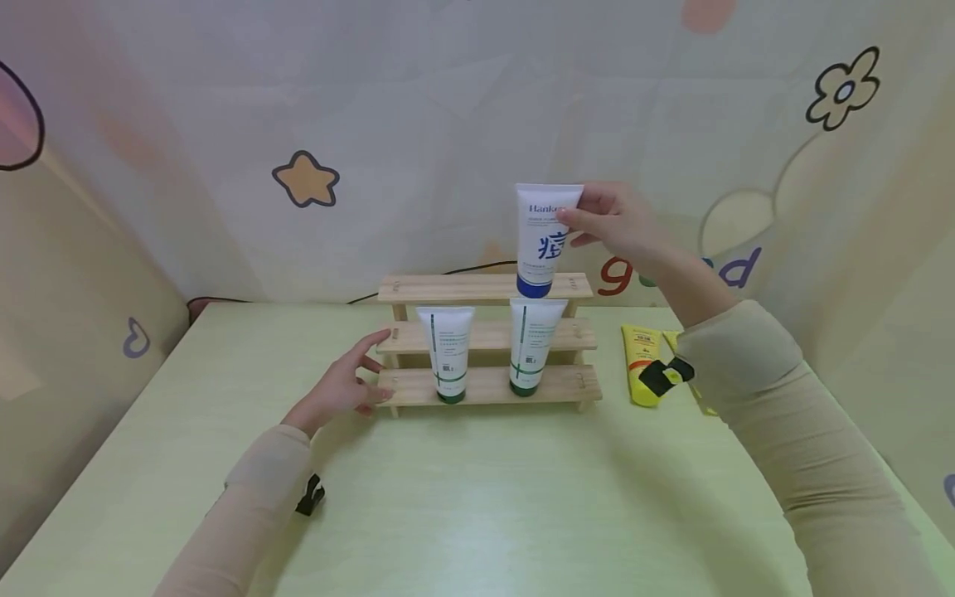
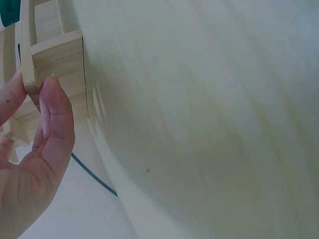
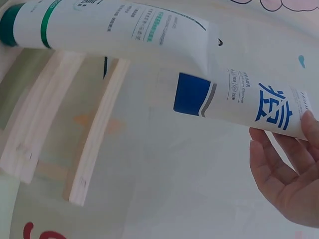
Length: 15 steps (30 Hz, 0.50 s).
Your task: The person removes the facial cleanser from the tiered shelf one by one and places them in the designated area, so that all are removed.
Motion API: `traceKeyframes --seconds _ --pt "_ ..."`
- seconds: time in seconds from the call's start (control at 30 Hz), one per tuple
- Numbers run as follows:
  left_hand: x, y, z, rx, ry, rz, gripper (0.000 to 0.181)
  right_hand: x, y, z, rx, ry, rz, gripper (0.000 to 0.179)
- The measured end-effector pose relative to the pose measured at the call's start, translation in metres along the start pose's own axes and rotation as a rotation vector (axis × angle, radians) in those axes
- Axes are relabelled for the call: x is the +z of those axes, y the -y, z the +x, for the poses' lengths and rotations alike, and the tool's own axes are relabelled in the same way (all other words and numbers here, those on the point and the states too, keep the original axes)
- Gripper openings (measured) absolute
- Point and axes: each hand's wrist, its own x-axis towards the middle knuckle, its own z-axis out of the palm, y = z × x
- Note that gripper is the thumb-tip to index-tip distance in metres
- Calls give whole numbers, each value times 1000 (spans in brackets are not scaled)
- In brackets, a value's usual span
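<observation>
A white squeeze tube with a blue cap (image 1: 533, 236) is upright, cap down, before the top board of a three-step wooden rack (image 1: 485, 383). My right hand (image 1: 615, 220) pinches its flat upper end between thumb and fingers. In the right wrist view the blue cap (image 3: 192, 94) appears apart from the boards. Two white tubes with green caps stand on the lowest step, one left (image 1: 450, 352) and one right (image 1: 534, 344). At the rack's left end my left hand (image 1: 341, 388) grips the lowest board, with thumb and fingers on either side in the left wrist view.
Yellow tubes (image 1: 642, 365) lie on the table right of the rack, partly behind the right wrist's black strap (image 1: 666, 377). A patterned cloth (image 1: 418, 166) hangs behind the table (image 1: 477, 497). A dark cable (image 1: 366, 298) runs behind the rack.
</observation>
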Motion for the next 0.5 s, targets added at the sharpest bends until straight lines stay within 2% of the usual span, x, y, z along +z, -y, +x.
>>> traceKeyframes --seconds 0.13,0.33,0.5 --pt "0 4 1 4 -11 14 89 -14 -2 -16 -8 -57 -38 39" --pt "0 1 -1 5 -8 11 90 -36 -12 -37 -17 -87 -54 38" --pt "1 2 0 6 -11 11 89 -48 -29 -57 34 -85 -87 40"
